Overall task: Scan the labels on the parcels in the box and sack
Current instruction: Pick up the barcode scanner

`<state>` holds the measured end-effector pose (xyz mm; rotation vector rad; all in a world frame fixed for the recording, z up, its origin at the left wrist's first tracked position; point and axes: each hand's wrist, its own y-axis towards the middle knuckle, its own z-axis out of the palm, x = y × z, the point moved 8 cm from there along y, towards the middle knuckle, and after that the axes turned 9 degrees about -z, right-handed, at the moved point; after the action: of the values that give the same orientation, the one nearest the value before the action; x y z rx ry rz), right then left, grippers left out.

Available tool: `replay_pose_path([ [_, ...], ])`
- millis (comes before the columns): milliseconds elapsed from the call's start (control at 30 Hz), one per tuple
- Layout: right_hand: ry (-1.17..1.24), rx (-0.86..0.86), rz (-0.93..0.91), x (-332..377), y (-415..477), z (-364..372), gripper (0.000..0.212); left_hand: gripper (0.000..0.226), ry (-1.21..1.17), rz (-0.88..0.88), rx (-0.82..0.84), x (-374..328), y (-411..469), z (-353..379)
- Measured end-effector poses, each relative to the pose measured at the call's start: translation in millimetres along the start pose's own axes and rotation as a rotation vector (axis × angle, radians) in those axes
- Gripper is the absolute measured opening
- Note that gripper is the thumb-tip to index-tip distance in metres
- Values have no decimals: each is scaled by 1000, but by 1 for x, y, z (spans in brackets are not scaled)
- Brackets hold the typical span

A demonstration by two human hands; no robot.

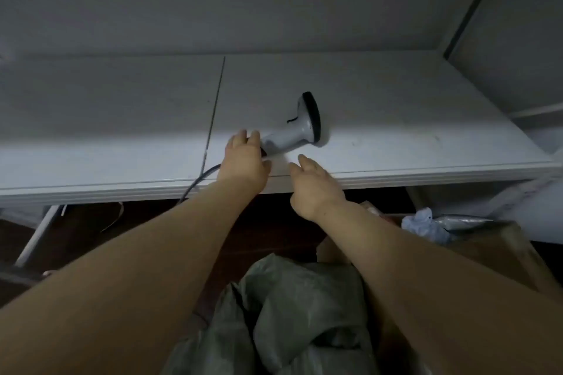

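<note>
A grey handheld barcode scanner (292, 131) with a black head lies on its side on the white table (396, 119). Its cable (198, 178) drops over the front edge. My left hand (245, 158) reaches over that edge, and its fingertips touch the butt end of the scanner's handle, with fingers and thumb spread either side of it. To the right, my right hand (313, 186) hovers at the table's edge with relaxed fingers and holds nothing. A grey-green woven sack (289, 313) lies crumpled below my arms. A cardboard box (505, 250) stands to its right.
A pale blue plastic parcel (423, 224) and a silver one (463, 218) stick out of the box. A grey wall rises behind the table, with a shelf upright (469, 12) at the right. White table legs (36, 237) stand on the dark floor at the left.
</note>
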<state>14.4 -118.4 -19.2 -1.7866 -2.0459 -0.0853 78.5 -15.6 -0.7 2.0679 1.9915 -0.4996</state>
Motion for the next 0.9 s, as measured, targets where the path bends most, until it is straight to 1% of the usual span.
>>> replay_pose_path([
  [33,5,-27,-7,-2,3,0,63,59,28,6,3,-2,5,5],
  [100,93,-98,-10,-7,5,-2,58,70,76,-3,32,-1,16,14],
  [233,369,-194,48,-25,11,-2,56,81,81,-43,142,-3,30,30],
  [300,501,-230,75,-32,12,-2,55,87,176,-50,146,-4,31,31],
  [333,571,-248,92,-35,12,-2,53,86,261,-48,120,-4,29,29],
  [400,688,-294,130,-40,16,-1,50,68,404,-14,22,-9,23,22],
  [433,743,-325,157,-43,17,1,48,59,424,-12,-11,-11,18,20],
  [467,824,-359,188,-44,19,5,45,55,399,-16,-35,-11,13,19],
  [500,955,-391,228,-46,21,11,43,55,340,-24,-33,-11,8,20],
  [567,1274,-439,310,-45,20,27,33,55,154,-31,40,-9,-9,27],
  [633,1527,-472,355,-43,13,38,31,48,-14,10,99,-9,-28,30],
  [700,1650,-495,360,-42,4,43,34,40,-107,86,82,-13,-44,27],
  [800,1751,-461,310,-32,-11,50,33,31,-177,158,20,-16,-68,15],
  [833,1786,-444,277,-26,-15,49,34,30,-192,164,-1,-15,-75,10],
  [900,1893,-433,163,-12,-25,45,37,38,-230,155,-54,-9,-91,0],
])
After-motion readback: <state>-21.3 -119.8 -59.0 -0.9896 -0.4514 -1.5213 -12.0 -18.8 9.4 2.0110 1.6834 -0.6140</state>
